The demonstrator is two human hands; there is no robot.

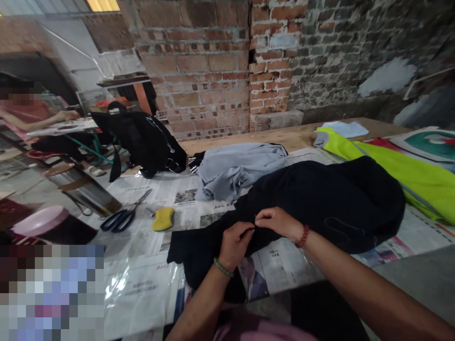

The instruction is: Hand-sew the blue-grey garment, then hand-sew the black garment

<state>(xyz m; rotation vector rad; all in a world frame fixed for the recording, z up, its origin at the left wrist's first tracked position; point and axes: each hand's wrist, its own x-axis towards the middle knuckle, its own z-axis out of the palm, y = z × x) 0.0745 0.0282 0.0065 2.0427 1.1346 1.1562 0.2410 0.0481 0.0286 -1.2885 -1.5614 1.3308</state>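
Observation:
A black garment (313, 199) lies bunched across the table, with a thin pale line of thread or stitching looping over its right part. My left hand (234, 241), a green bead bracelet at its wrist, pinches a fold of this dark cloth. Close beside it, my right hand (279, 221) has thumb and forefinger pressed together just above the fabric. Whatever is between those fingertips is too small to make out. A red bead bracelet (303, 236) circles the right wrist.
Newspaper under clear plastic (142, 293) covers the table. Leftward are scissors (126, 215), a yellow sponge (163, 219), a metal flask (83, 187) and a pink-lidded container (42, 222). Behind are a black bag (145, 137) and grey cloth (241, 163); rightward, a yellow-green garment (391, 166) and an iron (426, 144). Another person (28, 113) sits far left.

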